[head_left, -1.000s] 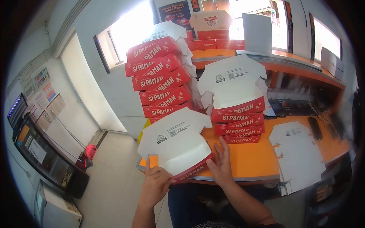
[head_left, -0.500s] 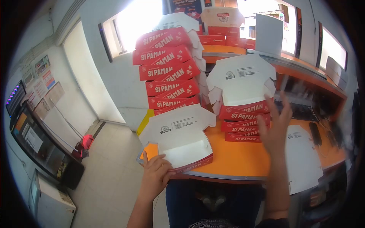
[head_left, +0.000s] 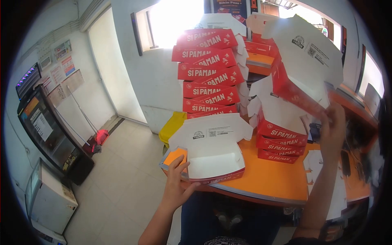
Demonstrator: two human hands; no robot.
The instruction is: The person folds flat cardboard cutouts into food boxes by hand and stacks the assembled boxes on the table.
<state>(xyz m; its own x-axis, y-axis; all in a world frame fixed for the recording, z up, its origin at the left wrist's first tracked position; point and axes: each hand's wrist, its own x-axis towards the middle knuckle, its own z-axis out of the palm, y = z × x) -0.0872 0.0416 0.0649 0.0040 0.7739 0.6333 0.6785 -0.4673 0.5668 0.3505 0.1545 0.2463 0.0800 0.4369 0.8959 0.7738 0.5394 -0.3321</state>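
Note:
An open red-and-white cardboard food box [head_left: 216,163] sits at the table's front edge, its white lid standing up behind. My left hand [head_left: 176,181] rests at its front left corner, fingers stretched along the side and thumb at the front. Up on the right, my right hand [head_left: 334,122] grips the lower right corner of another open food box [head_left: 286,83], which is tilted in the air. Below that one stands the shorter stack of open boxes [head_left: 281,143]. A taller stack of red boxes [head_left: 210,73] rises at the back left.
The orange table [head_left: 269,179] has flat white cardboard sheets [head_left: 316,163] on its right side. A yellow item [head_left: 173,126] lies behind the front box. Against the left wall are a dark display fridge [head_left: 53,139] and a red dustpan [head_left: 102,136].
My right hand has closed on the top box of the shorter stack and raised it off the others. My left hand stays by the front box. The view has turned slightly left.

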